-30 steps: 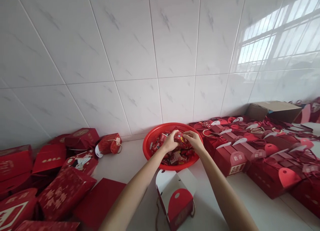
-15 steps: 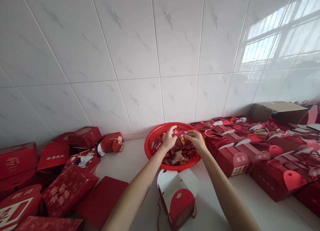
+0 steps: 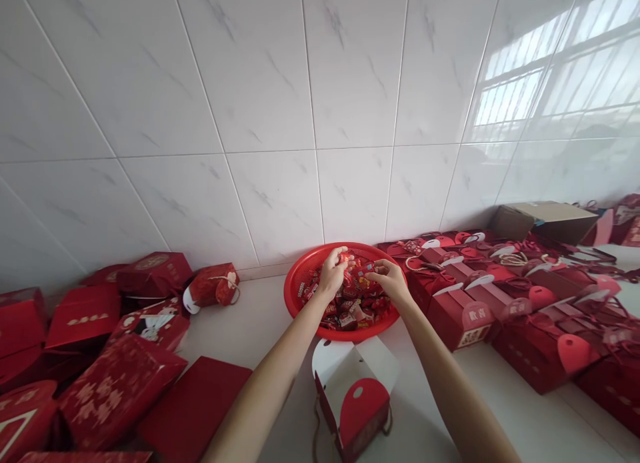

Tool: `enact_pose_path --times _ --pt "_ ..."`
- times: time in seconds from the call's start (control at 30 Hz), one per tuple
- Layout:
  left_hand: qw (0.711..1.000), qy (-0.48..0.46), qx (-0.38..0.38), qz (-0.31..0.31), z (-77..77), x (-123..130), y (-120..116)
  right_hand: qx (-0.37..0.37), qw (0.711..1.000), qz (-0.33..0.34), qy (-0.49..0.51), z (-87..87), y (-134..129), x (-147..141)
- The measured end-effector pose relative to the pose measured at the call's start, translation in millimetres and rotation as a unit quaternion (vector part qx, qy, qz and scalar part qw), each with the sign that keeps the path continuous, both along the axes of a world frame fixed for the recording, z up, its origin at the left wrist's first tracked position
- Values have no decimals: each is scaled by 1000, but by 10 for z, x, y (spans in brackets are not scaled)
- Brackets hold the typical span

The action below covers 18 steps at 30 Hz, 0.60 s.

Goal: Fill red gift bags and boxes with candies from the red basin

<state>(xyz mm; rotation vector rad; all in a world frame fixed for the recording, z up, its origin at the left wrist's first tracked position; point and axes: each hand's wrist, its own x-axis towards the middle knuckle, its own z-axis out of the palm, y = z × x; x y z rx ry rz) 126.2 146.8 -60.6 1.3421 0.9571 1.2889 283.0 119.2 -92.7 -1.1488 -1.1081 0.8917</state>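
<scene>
A red plastic basket (image 3: 295, 286) holds a heap of wrapped candies (image 3: 355, 313), mostly in red wrappers. Over its left part my left hand (image 3: 332, 275) is closed on a red-wrapped candy (image 3: 345, 257) near the thumb and fingertips. Facing it across the basket, my right hand (image 3: 391, 279) pinches another red candy packet (image 3: 364, 271) with a small blue and yellow print. Just in front of the basket stands an open red gift box (image 3: 367, 409), white inside, with its flaps up and a rope handle at each side.
Closed red gift boxes (image 3: 460, 313) stand in rows on the right, with a cardboard box (image 3: 545, 221) behind them. More red boxes (image 3: 123, 389) lie piled at the left. A tiled wall (image 3: 270, 203) rises right behind the basket.
The view has shifted slightly to the right. Both hands stay over the basket, and the red packet at the right fingertips has turned a little.
</scene>
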Motion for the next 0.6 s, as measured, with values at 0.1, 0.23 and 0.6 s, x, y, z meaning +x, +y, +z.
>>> enact_pose_path --times 0.1,0.23,0.6 --pt "1000 9 10 -7 -16 2 -1 0 1000 0 -9 10 -22 -3" --pt "999 38 19 -2 -53 -12 15 7 1000 14 3 38 -53 -10" --pt "995 87 -36 28 15 -31 -25 30 997 9 64 143 -146 -38"
